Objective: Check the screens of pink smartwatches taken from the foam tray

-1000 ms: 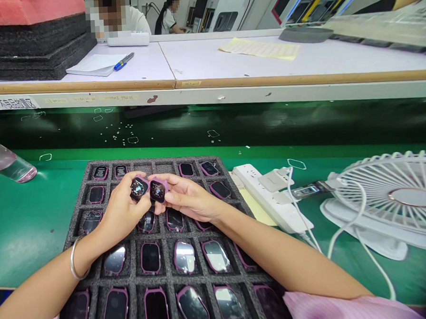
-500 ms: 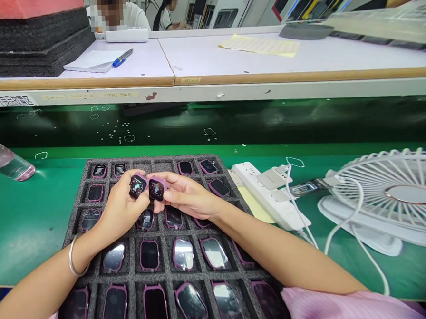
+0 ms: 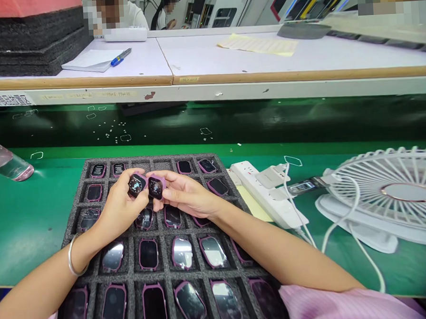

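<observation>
My left hand point(image 3: 121, 207) pinches a purple smartwatch body point(image 3: 136, 184) whose lit screen faces up. Beside it, my right hand point(image 3: 184, 195) grips a second purple watch body point(image 3: 156, 186), its screen also lit. The two watches nearly touch side by side. Both hands hover over the upper rows of a dark grey foam tray point(image 3: 132, 259). Several more purple watch bodies with dark or reflective screens lie in the tray's pockets. A silver bangle circles my left wrist.
A white power strip point(image 3: 263, 195) with plugs and cables lies right of the tray, beside a white desk fan point(image 3: 389, 195). A clear bottle point(image 3: 6, 163) lies at left on the green belt. Behind are a white bench, foam sheets point(image 3: 31, 43), a notepad with pen, and other people.
Both hands keep the same pose with their watches. The view has shifted slightly, so everything sits a little to the left and higher in the picture.
</observation>
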Motion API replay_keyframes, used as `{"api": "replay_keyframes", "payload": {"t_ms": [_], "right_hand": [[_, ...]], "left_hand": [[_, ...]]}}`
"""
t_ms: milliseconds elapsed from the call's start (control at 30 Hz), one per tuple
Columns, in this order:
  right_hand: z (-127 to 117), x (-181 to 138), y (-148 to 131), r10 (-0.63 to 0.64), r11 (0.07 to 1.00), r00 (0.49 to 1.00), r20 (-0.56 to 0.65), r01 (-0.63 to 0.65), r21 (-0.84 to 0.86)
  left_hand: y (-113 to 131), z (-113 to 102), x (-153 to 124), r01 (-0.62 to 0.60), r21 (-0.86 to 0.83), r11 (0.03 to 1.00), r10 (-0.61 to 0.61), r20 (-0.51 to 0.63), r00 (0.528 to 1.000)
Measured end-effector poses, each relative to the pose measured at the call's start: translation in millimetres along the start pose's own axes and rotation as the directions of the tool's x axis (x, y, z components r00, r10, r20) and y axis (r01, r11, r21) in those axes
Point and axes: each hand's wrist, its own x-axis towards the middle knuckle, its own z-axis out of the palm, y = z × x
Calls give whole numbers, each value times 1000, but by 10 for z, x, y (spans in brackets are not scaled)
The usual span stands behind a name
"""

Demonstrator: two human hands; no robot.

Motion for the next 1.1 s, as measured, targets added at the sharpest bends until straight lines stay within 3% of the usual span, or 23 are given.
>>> {"api": "replay_keyframes", "payload": {"t_ms": [200,300,433,533,667,833,1100], "right_hand": [[8,-8,-2,14,1000,1000,-22,-15,-17],[8,6,-4,37,999,997,-61,-36,12],[-25,49,-26,68,988,986,-153,-46,148],[-55,65,-47,73,978,977,-200,-31,206],[-60,42,-61,75,990,963,-260,-41,135],[-29,5,-64,-18,1000,953,-304,13,-19],[22,-8,-63,-81,991,956,-282,45,-130]], "left_hand": [[30,-1,18,24,-40,999,-24,14,1000],[38,5,45,107,-174,979,-111,-11,994],[82,2,71,303,-430,850,-304,67,950],[127,-7,76,373,-527,763,-365,125,923],[145,-10,70,376,-547,748,-365,134,921],[131,0,58,342,-547,764,-332,120,935],[111,6,45,324,-516,793,-299,133,945]]}}
